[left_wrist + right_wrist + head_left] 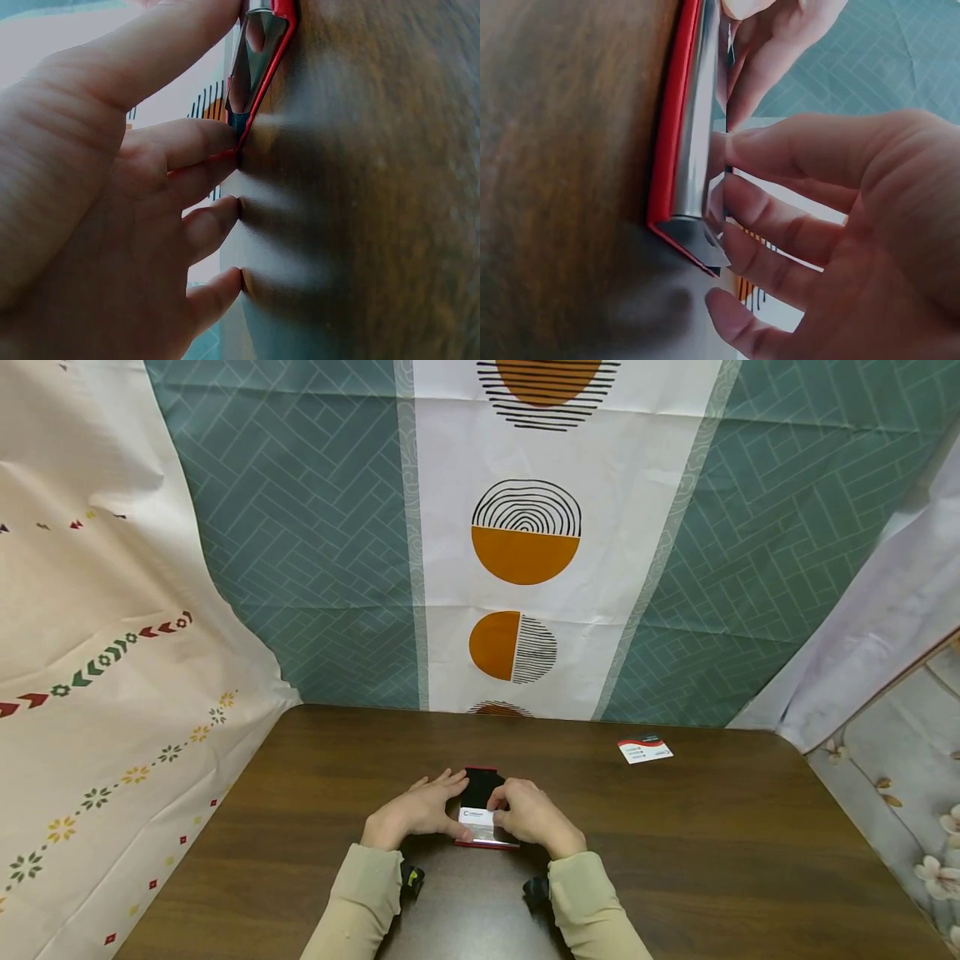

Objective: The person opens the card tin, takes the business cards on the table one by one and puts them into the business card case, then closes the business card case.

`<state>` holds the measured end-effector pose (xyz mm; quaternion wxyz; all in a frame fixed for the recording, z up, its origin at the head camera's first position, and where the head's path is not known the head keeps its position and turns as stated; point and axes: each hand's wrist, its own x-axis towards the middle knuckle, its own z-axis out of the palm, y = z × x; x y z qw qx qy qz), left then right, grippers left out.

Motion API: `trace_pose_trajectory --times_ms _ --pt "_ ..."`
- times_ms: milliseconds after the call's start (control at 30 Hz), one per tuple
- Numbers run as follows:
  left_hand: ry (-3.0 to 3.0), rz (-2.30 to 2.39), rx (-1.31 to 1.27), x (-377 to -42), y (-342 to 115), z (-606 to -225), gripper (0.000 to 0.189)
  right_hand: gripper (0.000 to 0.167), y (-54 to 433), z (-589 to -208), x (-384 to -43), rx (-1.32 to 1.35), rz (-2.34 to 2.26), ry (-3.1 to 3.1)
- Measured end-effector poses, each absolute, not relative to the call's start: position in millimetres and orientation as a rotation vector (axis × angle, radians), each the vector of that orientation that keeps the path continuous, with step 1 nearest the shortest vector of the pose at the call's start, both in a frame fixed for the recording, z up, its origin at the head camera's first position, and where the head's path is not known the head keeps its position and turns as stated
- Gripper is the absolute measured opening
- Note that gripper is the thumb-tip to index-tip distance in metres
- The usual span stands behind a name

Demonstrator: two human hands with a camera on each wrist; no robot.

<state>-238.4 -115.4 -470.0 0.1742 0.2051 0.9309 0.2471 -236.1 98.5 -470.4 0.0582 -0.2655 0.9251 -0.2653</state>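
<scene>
A red business card holder point(478, 789) lies unfolded on the table, with black lining at its far half and a shiny metal part at its near half. On the metal part is a white business card point(474, 816). My left hand point(420, 810) rests against the holder's left side, thumb at the near edge and the other fingers spread toward the far end. From the right, my right hand point(534, 817) pinches the card near its right edge with thumb and forefinger. In the right wrist view, its fingers cover part of the metal face point(695, 150).
Another business card point(645, 749), white with red and black, lies at the back right of the brown wooden table point(712, 827). Patterned cloths point(345, 527) hang behind the table and along both sides.
</scene>
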Motion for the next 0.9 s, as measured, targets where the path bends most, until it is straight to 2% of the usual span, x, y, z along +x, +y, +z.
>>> trace_pose_trajectory --times_ms 133,367,633,900 --pt "2.641 0.695 0.58 -239 -115 -470 0.093 0.012 100 -469 -237 -0.814 -0.825 2.794" --pt "2.637 0.683 0.58 -239 -113 -468 0.093 0.026 118 -465 -244 -0.724 -0.936 2.791" --pt "2.633 0.689 0.591 -239 -114 -466 0.094 0.033 174 -458 -267 -0.459 -1.052 2.887" --pt "2.635 0.702 0.593 -239 -113 -469 0.095 0.058 235 -446 -293 -0.21 -0.987 2.863"
